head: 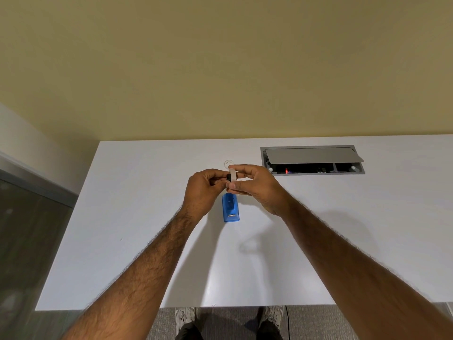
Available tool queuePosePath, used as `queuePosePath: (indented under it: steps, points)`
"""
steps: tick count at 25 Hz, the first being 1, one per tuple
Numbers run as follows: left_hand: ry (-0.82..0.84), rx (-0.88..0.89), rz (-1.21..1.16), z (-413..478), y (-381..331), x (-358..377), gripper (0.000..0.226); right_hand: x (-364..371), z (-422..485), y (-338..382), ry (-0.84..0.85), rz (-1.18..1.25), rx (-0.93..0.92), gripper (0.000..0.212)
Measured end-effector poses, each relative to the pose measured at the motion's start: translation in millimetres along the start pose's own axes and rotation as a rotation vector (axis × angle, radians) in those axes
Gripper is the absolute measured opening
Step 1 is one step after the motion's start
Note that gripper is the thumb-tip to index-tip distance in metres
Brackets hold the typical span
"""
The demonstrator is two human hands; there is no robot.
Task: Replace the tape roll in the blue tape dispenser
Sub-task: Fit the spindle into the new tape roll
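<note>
The blue tape dispenser (230,208) lies on the white table (147,217), just below my hands, with its roll bay open and its cutter end toward me. My right hand (255,187) pinches a clear tape roll (232,175) on edge between thumb and fingers, held above the dispenser. My left hand (203,187) grips a small black hub (229,178) pressed against the roll's left side. A second clear ring of tape (228,163) lies flat on the table just behind my hands, partly hidden by them.
A grey cable box (312,160) with its lid propped open is set into the table at the back right. The table's far edge meets a yellow wall. The near edge is by my feet, over grey carpet.
</note>
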State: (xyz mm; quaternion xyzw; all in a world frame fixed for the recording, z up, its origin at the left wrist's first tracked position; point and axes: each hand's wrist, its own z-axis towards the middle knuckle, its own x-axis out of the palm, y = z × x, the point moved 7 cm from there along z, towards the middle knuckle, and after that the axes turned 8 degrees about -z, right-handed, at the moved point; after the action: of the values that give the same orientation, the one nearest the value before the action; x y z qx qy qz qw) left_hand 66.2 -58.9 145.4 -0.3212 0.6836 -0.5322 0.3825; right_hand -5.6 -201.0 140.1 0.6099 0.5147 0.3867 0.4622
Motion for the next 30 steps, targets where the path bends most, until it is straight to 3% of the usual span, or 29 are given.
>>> queuePosePath:
  steps: [14,17,23,30]
  points:
    - [0.012,-0.003,0.004,-1,4,-2,0.021,4,5,-3,0.034,0.004,0.066,0.049]
    - [-0.004,-0.017,0.003,-2,10,-2,0.023,3,7,-7,0.044,-0.131,0.088,0.053]
    - [0.006,-0.048,0.036,5,34,2,0.023,0,13,-12,0.005,-0.660,-0.027,0.053]
    - [0.018,-0.119,0.089,19,84,9,0.021,-3,39,-55,-0.029,-0.887,-0.035,0.040]
